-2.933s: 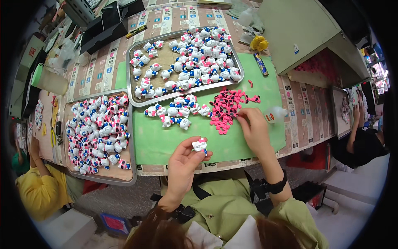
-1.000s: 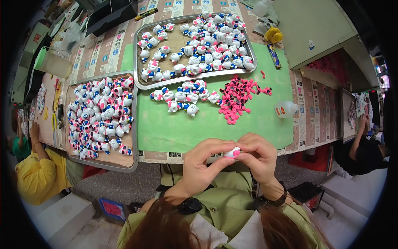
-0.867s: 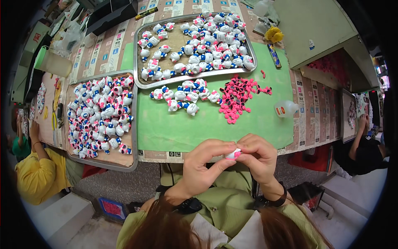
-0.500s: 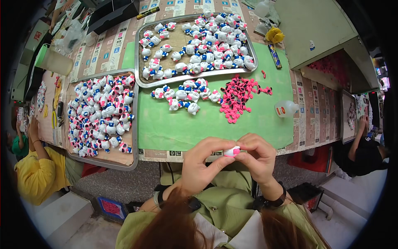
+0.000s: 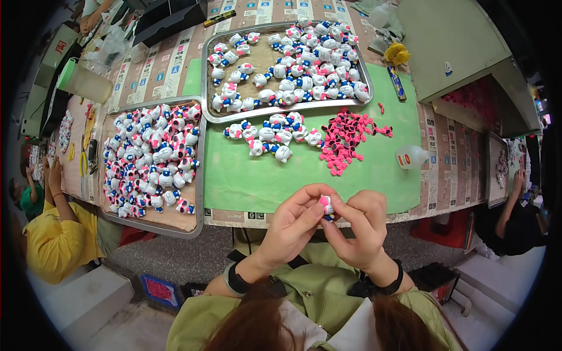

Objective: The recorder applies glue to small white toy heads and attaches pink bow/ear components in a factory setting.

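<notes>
Holds a figure (image 5: 326, 202) clamped between left hand (image 5: 291, 227) and right hand (image 5: 364, 229) at the near edge of the mat (image 5: 252, 187), seemingly done with many in the tray (image 5: 201, 169) left of it, not with pink pieces (image 5: 344, 136) and loose figures (image 5: 283, 137) on it.

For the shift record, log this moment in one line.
left hand: pinching white figurine | right hand: pinching same figurine | pink pieces: heaped on green mat | steel trays: holding more figurines

One tray (image 5: 200, 187) of figurines (image 5: 164, 153) lies left, another tray (image 5: 287, 109) behind loose figurines (image 5: 283, 137) on the mat (image 5: 263, 181), with small parts (image 5: 341, 140) and a bottle (image 5: 411, 157) rightward.
</notes>
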### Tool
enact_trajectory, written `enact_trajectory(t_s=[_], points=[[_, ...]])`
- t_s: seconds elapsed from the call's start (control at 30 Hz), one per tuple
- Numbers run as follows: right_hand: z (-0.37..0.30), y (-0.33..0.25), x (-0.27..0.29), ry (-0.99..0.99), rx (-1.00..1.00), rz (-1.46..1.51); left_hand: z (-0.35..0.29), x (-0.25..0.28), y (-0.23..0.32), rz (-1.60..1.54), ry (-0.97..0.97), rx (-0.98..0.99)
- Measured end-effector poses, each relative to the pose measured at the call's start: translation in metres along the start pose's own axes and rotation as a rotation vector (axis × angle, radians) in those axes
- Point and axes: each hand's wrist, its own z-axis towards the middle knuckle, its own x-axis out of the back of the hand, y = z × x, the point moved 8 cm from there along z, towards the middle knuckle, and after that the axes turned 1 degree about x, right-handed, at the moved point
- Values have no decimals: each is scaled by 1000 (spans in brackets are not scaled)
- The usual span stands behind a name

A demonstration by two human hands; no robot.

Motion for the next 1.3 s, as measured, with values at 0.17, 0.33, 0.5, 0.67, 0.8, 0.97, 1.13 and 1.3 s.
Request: enact_trajectory(t_s=[0.17, 0.33, 0.5, 0.67, 0.8, 0.97, 1.13, 1.3], points=[[-1, 0, 0, 11, 23, -21, 2, 2, -3, -17, 8, -3], [0, -1, -4, 1, 13, -16, -2, 8, -2, -54, 59, 16], [-5, 13, -12, -62, -86, 98, -1, 10, 9, 105, 96, 36], [-19, 38, 30, 78, -176, -4, -55, 75, 161, 1233, 870, -716], [-55, 87, 78, 397, -280, -115, -65, 47, 199, 1904, 1079, -914], [-42, 130, 80, 523, -521, 27, -6, 45, 129, 1828, 593, -574], [-42, 172, 54, 250, -717, 190, 9, 39, 105, 1992, 651, -453], [-49, 174, 60, 334, -774, 413, -5, 52, 104, 1237, 599, -329]])
